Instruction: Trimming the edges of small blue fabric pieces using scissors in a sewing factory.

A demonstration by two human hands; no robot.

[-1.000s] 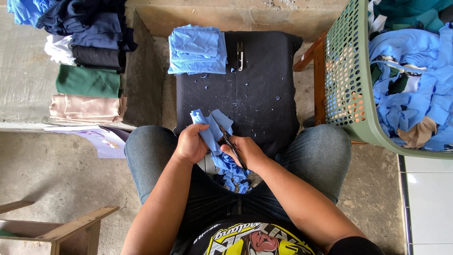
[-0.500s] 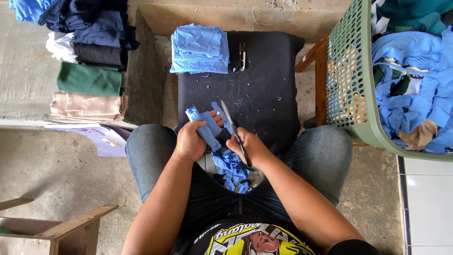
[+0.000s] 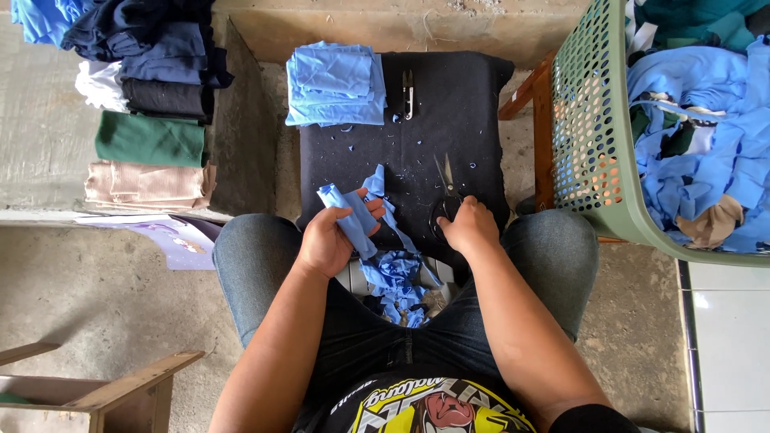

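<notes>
Gripping blue fabric strip in your left hand, lifted clear of black pad; right hand closed on scissors, blades flat on pad, hands apart.

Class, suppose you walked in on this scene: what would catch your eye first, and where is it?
The left hand grips a blue cloth strip at centre, over scraps in the lap. The right hand rests on scissors on the black pad. A green basket of blue cloth stands at right.
</notes>
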